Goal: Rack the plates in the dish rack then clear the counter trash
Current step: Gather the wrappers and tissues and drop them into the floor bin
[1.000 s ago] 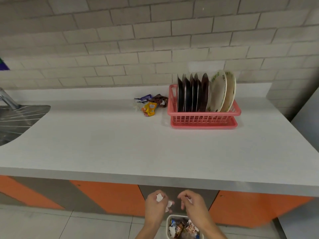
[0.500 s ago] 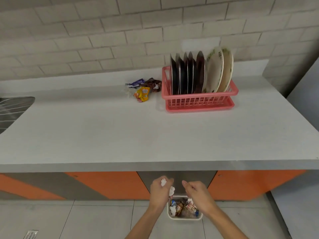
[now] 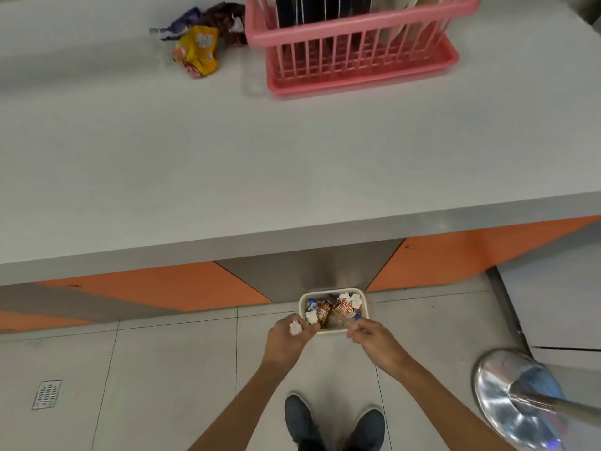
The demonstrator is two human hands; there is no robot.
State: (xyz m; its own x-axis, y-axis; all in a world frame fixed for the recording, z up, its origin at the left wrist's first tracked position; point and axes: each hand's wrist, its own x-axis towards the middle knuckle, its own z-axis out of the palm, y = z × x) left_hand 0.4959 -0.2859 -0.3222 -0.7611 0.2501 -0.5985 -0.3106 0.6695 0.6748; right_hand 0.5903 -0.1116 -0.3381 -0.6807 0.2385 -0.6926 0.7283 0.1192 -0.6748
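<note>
Over a tiled floor, the white table [image 3: 292, 157] is carrying the plates [image 3: 291, 9], standing in the pink dish rack [image 3: 357, 78], with wrappers [image 3: 199, 48] lying beside it. The left hand [image 3: 287, 338] is clutching a crumpled tissue [image 3: 295, 327] at the rim of the floor bin [image 3: 331, 290]. The right hand [image 3: 372, 341] is curling its fingers, and I cannot tell whether it is holding anything. Each should be reaching fully over the opening before releasing.

Arms reach down, left hand [image 3: 287, 340] gripping paper wad [image 3: 295, 327], right hand [image 3: 374, 342] pinching scrap [image 3: 357, 317].

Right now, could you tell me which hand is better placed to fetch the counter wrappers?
Left, probably: the wrappers lie left of the rack, nearer the left hand, once it drops its wad.
</note>
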